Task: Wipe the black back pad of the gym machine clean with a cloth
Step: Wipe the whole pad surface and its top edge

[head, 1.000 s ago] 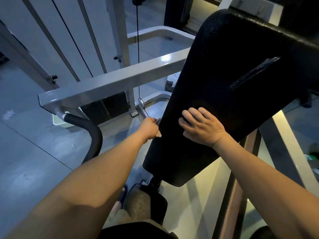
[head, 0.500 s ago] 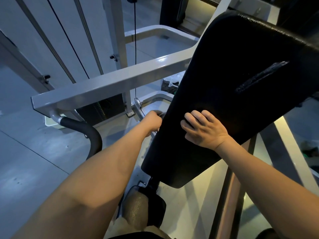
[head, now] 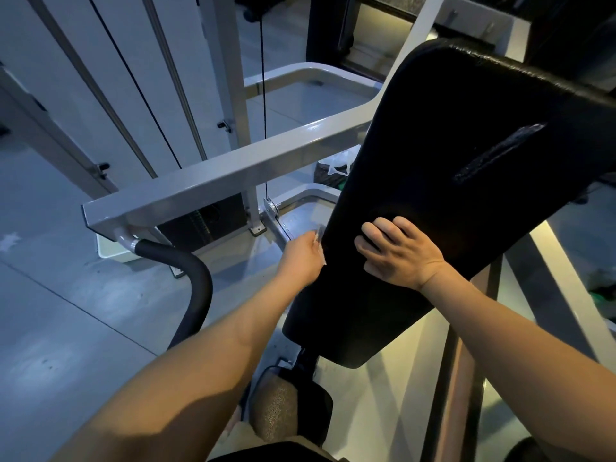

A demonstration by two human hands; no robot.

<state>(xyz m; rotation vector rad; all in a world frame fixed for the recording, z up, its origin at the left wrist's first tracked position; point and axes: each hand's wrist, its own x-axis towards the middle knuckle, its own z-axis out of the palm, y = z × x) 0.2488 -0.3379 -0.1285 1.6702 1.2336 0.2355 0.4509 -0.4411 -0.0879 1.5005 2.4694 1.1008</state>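
The long black back pad [head: 443, 181] slants from the upper right down to the lower middle of the head view. My left hand [head: 301, 258] is shut on a small pale cloth [head: 320, 250] and presses it against the pad's left side edge; only a sliver of the cloth shows past my fingers. My right hand [head: 398, 253] lies flat on the pad's face just to the right, fingers slightly spread, holding nothing.
A grey steel beam [head: 213, 185] crosses behind the pad at left, ending in a black foam handle [head: 190, 275]. A thin cable [head: 263, 105] hangs beyond it. The machine's seat [head: 293, 405] and my knee sit below the pad. Grey frame rails [head: 566, 295] run at right.
My left hand has slid along the pad's left edge with the cloth, up and then slightly back down. My right hand has stayed planted on the pad's face.
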